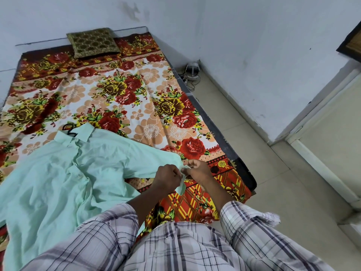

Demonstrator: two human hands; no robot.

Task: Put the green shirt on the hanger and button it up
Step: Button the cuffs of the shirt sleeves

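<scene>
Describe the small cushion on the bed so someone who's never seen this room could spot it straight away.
Start with the low bed under the red-and-peach floral sheet. At its far end, by the white wall, lies the square olive-and-gold fabric cushion. Its dark honeycomb pattern sets it apart from the flowered sheet and the plain mint-green shirt nearer the person.

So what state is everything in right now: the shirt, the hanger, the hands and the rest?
green shirt: spread front-up on the bed.
hanger: inside the shirt, only its black hook showing at the collar.
sleeve cuff: lifted, pinched between both hands.
left hand: pinching the cuff.
right hand: pinching the cuff.
cushion: lying flat at the bed's far end.
</scene>
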